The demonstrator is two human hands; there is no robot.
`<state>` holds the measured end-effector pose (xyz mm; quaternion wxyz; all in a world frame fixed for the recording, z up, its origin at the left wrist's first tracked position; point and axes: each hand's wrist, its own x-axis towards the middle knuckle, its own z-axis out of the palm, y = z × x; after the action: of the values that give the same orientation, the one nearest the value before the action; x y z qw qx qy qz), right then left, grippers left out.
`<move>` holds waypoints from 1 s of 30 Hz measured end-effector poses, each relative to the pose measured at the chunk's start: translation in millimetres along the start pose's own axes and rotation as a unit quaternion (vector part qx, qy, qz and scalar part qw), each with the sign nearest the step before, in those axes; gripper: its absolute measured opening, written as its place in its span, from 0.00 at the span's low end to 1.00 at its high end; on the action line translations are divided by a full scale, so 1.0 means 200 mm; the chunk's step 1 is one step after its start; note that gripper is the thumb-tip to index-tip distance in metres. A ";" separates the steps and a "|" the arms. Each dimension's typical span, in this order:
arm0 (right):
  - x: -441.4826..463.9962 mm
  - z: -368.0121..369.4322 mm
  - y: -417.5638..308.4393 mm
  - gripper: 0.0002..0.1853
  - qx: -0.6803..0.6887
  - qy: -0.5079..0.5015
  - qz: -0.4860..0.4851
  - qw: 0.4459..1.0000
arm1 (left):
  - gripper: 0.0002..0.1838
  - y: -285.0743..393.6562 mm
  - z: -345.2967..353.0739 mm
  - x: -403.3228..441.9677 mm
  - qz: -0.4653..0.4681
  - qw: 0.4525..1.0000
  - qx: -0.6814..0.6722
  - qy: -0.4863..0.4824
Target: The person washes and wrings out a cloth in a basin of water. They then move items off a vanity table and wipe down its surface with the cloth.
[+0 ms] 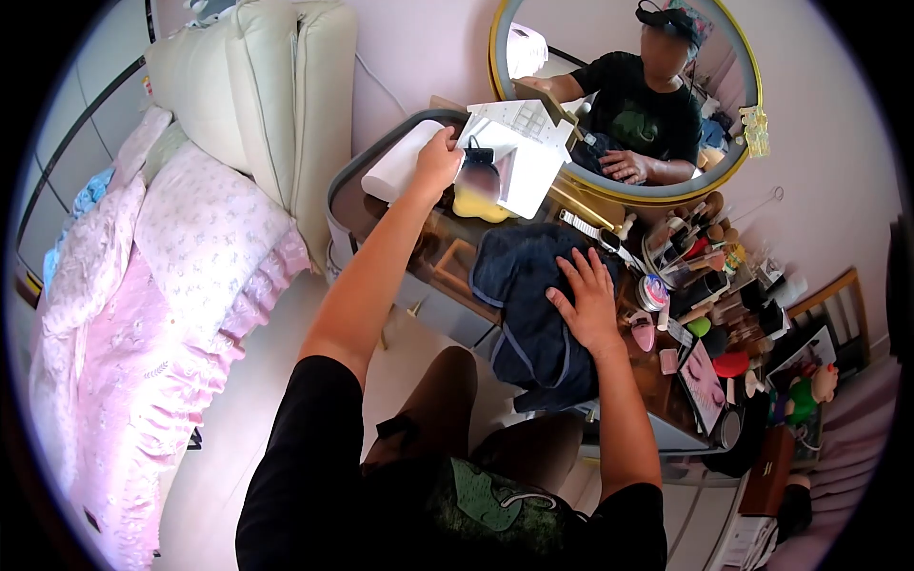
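Note:
My left hand (pixel 440 158) is closed on the left edge of a small white tabletop mirror (pixel 538 176), tilted over the far side of the dressing table. Its glass shows a dark cap, and a yellow rounded piece (pixel 479 207) shows at its lower edge; I cannot tell whether it is part of it. On a dark blue cloth (pixel 519 314) with grey edging lies my right hand (pixel 586 295), fingers stretched out and spread. The cloth is bunched on the glass tabletop and hangs over the front edge. Beside the left hand sits a white rolled or boxy thing (pixel 405 162).
A round gold-framed mirror (pixel 741 179) stands behind the dressing table (pixel 447 249). A white watch (pixel 581 225), makeup brushes (pixel 709 207), a pink palette (pixel 703 385) and several cosmetics crowd the right side. To the left is a bed with pink bedding (pixel 167 352).

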<state>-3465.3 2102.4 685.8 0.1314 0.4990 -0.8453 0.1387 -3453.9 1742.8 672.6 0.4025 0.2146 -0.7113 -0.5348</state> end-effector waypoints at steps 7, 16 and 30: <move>0.01 -0.02 0.00 0.27 0.002 0.011 -0.007 1.000 | 0.17 0.22 -0.07 -0.12 -0.148 0.955 -0.232 -0.107; 0.01 -0.02 0.00 0.27 0.009 0.011 -0.006 1.000 | 0.16 0.19 -0.08 -0.13 -0.135 0.931 -0.326 -0.089; 0.01 -0.03 0.00 0.28 0.008 -0.001 0.004 1.000 | 0.11 0.09 -0.11 -0.09 -0.096 0.899 -0.404 -0.137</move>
<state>-3464.8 2103.0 691.5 0.1260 0.4970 -0.8461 0.1457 -3423.5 1749.2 685.5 0.2996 0.0255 -0.4580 -0.8366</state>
